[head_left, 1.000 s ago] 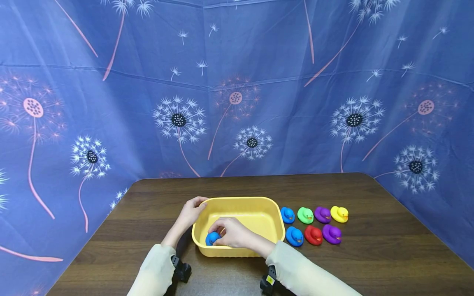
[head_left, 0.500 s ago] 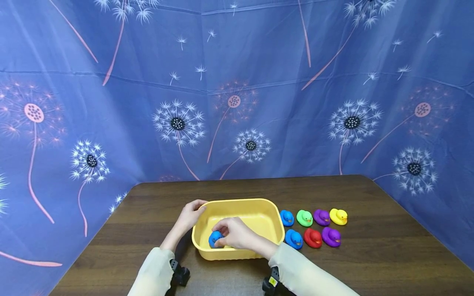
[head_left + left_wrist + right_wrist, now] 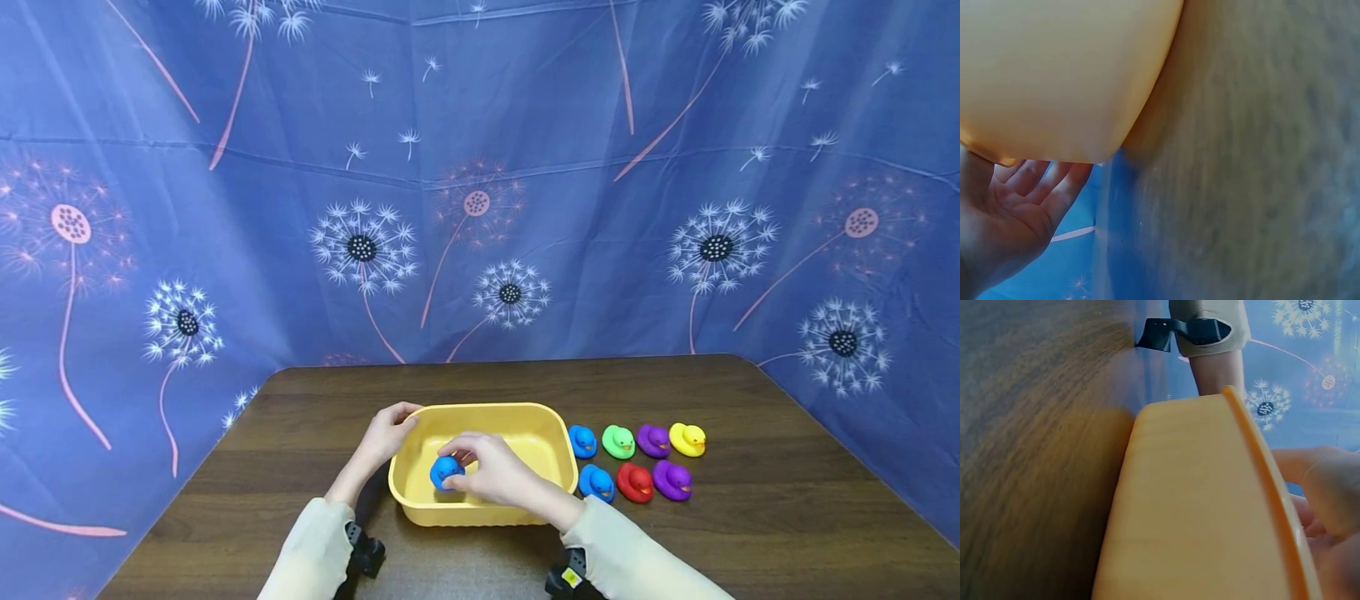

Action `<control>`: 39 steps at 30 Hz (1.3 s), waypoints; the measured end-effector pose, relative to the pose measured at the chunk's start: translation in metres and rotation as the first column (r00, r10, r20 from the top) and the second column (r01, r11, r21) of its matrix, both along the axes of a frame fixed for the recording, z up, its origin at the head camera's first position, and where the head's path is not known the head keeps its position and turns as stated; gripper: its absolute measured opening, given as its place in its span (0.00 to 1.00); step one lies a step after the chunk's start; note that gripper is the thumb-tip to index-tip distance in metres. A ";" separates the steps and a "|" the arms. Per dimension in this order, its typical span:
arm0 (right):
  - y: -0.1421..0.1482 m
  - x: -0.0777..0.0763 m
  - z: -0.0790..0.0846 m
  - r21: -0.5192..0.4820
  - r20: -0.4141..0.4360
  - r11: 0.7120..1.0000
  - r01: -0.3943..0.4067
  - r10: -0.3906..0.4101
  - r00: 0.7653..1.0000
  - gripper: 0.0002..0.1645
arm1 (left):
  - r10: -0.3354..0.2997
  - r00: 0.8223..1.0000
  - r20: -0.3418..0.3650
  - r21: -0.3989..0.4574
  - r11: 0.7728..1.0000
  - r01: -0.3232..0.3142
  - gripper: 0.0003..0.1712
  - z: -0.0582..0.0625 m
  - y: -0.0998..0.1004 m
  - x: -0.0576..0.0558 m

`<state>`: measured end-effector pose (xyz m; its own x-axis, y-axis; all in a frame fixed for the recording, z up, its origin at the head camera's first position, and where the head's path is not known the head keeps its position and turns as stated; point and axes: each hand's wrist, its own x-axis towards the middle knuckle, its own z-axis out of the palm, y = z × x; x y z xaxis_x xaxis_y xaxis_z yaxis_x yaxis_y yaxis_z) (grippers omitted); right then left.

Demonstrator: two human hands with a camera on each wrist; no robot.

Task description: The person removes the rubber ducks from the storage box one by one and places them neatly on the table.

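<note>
A yellow plastic basin point(image 3: 517, 454) stands on the table. At its back left corner my left hand point(image 3: 387, 433) holds the rim, thumb over the edge and fingers along the outside. The left wrist view shows this hand point(image 3: 1016, 212) with its fingertips partly hidden behind the basin wall. Inside the basin's left half, my right hand point(image 3: 491, 471) pinches a blue rubber duck point(image 3: 445, 473) between thumb and fingers. In the right wrist view the basin wall point(image 3: 1191, 500) blocks sight of the duck, and only part of the right hand point(image 3: 1329, 500) shows.
Right of the basin, rubber ducks stand in two rows. The back row has blue point(image 3: 582, 442), green point(image 3: 618, 442), purple point(image 3: 653, 441) and yellow point(image 3: 687, 439). In front are blue point(image 3: 597, 483), red point(image 3: 635, 482) and purple point(image 3: 672, 480). A dandelion-print curtain point(image 3: 585, 250) hangs behind the table point(image 3: 765, 500).
My right hand has shifted a little rightward and away from me within the basin, bringing the blue rubber duck along. The left hand stays at the corner.
</note>
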<state>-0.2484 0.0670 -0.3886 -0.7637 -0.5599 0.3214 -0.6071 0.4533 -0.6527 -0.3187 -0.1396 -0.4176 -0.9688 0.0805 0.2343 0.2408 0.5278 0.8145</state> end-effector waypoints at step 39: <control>0.054 -0.002 -0.002 -0.078 -0.004 0.996 0.052 -0.052 0.999 0.23 | -0.033 0.999 -0.022 0.004 0.999 0.033 0.11 0.001 0.001 -0.001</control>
<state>-0.2508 0.1213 -0.3903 -0.7891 -0.4925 0.3671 -0.5879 0.4320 -0.6840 -0.3197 -0.1390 -0.4164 -0.9602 0.1115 0.2561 0.2762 0.5159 0.8109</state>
